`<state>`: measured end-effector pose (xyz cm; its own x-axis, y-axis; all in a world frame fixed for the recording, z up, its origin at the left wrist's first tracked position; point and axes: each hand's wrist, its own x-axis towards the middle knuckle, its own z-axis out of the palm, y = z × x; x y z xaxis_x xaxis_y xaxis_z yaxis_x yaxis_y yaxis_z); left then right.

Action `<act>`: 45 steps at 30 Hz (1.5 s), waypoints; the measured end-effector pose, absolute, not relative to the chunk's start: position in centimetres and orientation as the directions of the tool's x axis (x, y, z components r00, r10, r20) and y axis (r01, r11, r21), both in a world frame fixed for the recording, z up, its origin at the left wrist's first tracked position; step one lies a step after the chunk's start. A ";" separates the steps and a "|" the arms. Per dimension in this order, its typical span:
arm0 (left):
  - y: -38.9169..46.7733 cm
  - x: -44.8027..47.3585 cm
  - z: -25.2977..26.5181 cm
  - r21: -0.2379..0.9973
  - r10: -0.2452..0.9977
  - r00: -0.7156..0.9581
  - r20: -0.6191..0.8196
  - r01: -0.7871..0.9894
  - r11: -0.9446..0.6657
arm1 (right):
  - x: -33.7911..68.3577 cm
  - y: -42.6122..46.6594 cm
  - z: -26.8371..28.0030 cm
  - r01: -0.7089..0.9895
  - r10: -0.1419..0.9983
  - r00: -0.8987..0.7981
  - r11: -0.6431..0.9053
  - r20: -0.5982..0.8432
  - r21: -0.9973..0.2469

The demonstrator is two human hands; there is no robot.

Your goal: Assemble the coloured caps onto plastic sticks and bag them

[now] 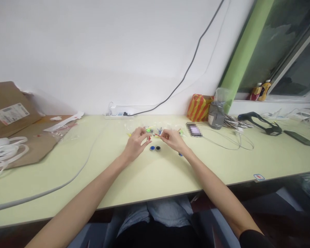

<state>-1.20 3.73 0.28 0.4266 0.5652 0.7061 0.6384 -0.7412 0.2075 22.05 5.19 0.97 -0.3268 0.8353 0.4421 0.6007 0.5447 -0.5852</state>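
My left hand [137,142] is over the middle of the table, with a small red plastic piece [149,138] at its thumb and fingertips. Facing it, my right hand [173,139] pinches a thin red plastic piece [158,135] that points toward the left hand. The two pieces are apart, and their exact kind is too small to make out. Just below the hands lie a blue round disc [152,148] and a black round disc [158,148], side by side. Behind the fingers are clear plastic bags with small coloured parts [159,131], partly hidden. A small dark blue part [180,154] lies by my right wrist.
At left are an open cardboard box [12,106] and a white cable coil [5,151]. A power strip [119,117] sits against the wall. To the right are a phone [195,130], a striped bag [197,107], a grey pouch [216,115] and a black headset-like frame [263,124].
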 end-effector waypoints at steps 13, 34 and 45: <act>4.5 -1.7 -0.9 0.316 0.688 0.444 0.575 0.655 -0.686 | 21.7 6.1 -0.3 0.781 0.862 -0.216 0.434 0.459 -0.450; 4.9 -1.7 -0.7 0.254 0.712 0.561 0.422 0.681 -0.687 | 24.7 6.6 0.7 0.609 0.881 -0.469 0.271 -0.062 -0.745; 3.6 -1.6 0.2 0.241 0.798 0.537 0.273 0.765 -0.597 | 24.9 6.5 0.5 0.899 0.936 -0.351 0.326 -0.037 -0.291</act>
